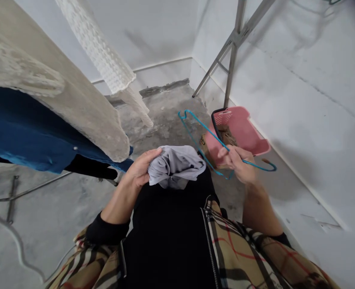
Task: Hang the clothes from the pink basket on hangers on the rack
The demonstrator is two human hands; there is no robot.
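Note:
My left hand is closed on the edge of a bunched light-grey garment, thumb and fingers pinching its left side. The cloth hangs in folds in front of my body, and its exact kind cannot be made out. In my right hand is a blue clothes hanger, gripped along one side, with its hook pointing right. The hanger's far end reaches up and left over the floor, apart from the cloth.
Beyond my right hand a pink basket with a dark handle holds brown cloth. Behind it a metal folding frame leans by the white wall. Hanging at left are a white knit sleeve, a beige garment and a blue garment.

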